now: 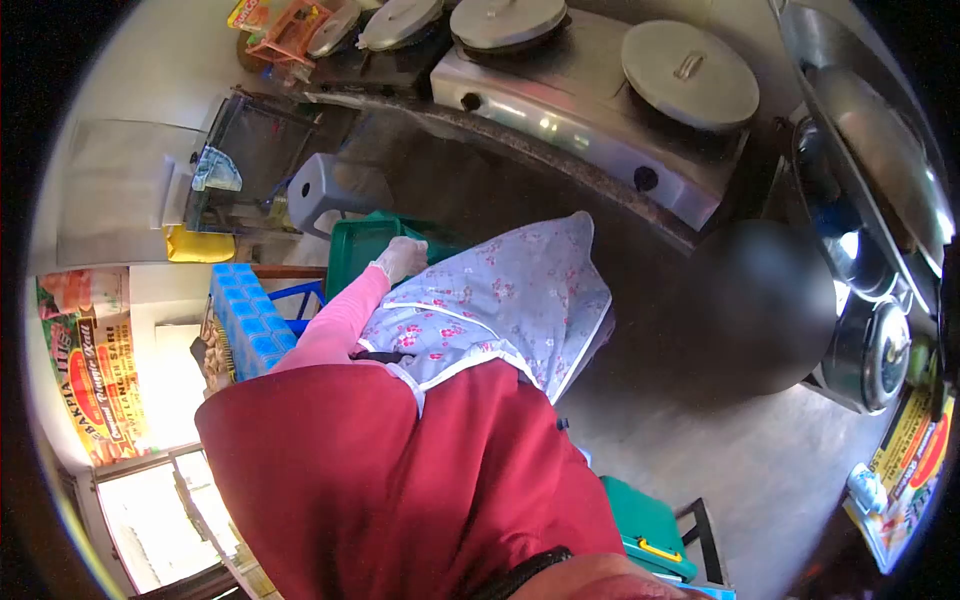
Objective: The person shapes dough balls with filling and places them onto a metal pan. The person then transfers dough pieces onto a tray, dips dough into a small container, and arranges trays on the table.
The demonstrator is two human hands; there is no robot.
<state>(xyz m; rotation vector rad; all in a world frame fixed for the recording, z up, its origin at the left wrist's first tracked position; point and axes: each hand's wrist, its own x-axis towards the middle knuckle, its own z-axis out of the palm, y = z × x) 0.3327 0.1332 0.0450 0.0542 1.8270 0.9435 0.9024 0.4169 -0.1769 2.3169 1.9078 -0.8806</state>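
Observation:
My left hand [403, 258], in a pale glove below a pink sleeve, is at the upper left of the floral apron [500, 290]. Its fingers are curled together, and whatever they may hold is hidden. Right beside it is a green plastic crate [350, 250], partly behind the hand and the apron. My right hand does not show. Dark red cloth [420, 470] covers much of the lower view.
A steel stove [590, 120] with lidded pans runs along the top. A grey stool [320, 195] stands left of centre. At the right are large metal pots [865, 350] and a round blur. A green box [645, 525] lies low right.

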